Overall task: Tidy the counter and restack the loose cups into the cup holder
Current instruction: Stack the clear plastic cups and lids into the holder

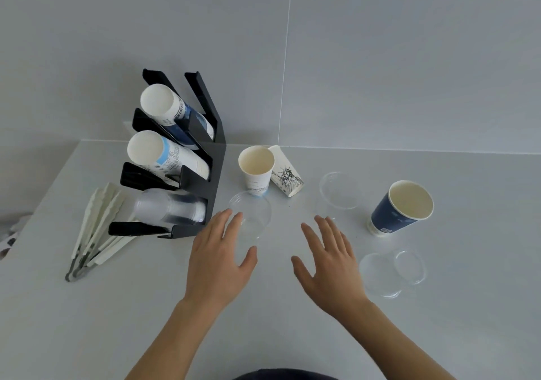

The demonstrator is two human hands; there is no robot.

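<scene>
A black tiered cup holder [215, 174] stands at the left with blue-print cups on top, white-print cups in the middle and clear cups at the bottom. Loose on the counter: an upright white paper cup [256, 172], a white cup with a statue drawing [285, 176] lying on its side behind it, an upright blue cup [401, 208], and clear plastic cups at centre [254, 218], further right [339, 192] and on its side at lower right [392, 274]. My left hand [216, 259] is open, fingertips by the centre clear cup. My right hand [328, 259] hovers open, empty.
Several white-handled tongs [96, 233] lie left of the holder. The counter [87, 321] meets a grey tiled wall [380, 72] at the back. Its left edge runs diagonally near the tongs.
</scene>
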